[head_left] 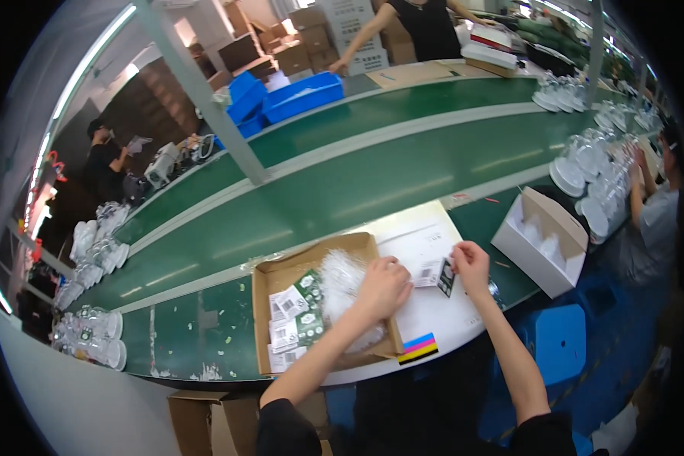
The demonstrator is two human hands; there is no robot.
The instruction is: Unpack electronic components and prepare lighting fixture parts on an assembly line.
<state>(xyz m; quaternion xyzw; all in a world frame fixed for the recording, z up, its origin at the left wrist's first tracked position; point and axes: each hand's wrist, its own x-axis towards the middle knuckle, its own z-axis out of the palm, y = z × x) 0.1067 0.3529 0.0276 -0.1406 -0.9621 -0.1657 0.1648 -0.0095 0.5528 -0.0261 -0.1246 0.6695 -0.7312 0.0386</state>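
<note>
My right hand (471,267) pinches a small dark green and white card tag (446,278) above the white board (444,323). Beside that tag, toward my other hand, is a white label with a barcode (427,273). My left hand (385,289) is closed at the right side of a shallow cardboard box (262,319); whatever its fingers hold is too small to make out. Inside the box, a heap of thin clear plastic strands (338,277) lies to the right. Green and white printed cards (309,304) are piled to its left.
An open white carton (539,239) stands to my right, a blue stool (558,342) below it. Clear plastic items with round bases (91,338) cluster at far left, more (585,163) at right. Beyond the green conveyor (357,190) are blue bins (304,96) and a person (425,30).
</note>
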